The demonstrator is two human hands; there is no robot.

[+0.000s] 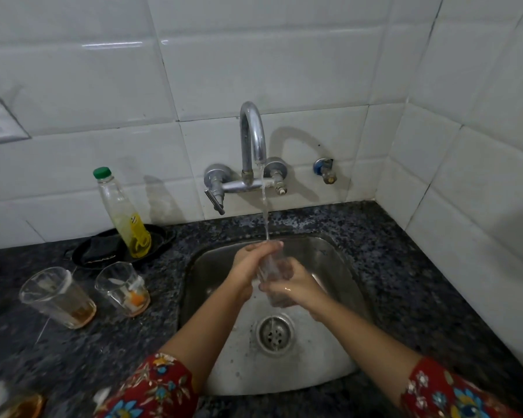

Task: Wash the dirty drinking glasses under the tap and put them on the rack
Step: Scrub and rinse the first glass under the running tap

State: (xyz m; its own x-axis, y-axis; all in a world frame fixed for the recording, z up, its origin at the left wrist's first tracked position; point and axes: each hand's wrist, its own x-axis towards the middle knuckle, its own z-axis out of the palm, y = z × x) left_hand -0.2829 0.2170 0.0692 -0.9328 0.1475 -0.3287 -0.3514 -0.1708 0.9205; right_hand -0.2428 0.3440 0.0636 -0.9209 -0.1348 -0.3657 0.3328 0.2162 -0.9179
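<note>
Over the steel sink (338,260) I hold a clear drinking glass (274,268) under the running tap (252,137). Water streams down onto its rim. My right hand (287,289) wraps around the lower part of the glass. My left hand (252,256) grips its upper part, fingers across the mouth. Two dirty glasses stand on the counter to the left: one (58,297) with brown dregs, another (123,288) with an orange bit at the bottom. A third glass (15,402) with brown liquid shows at the bottom left corner. No rack is in view.
A green-capped bottle (124,215) of yellow liquid stands on a black plate (157,236) behind the dirty glasses. The dark granite counter (405,282) surrounds the sink. White tiled walls close in behind and on the right. A small valve (325,170) sticks out of the wall.
</note>
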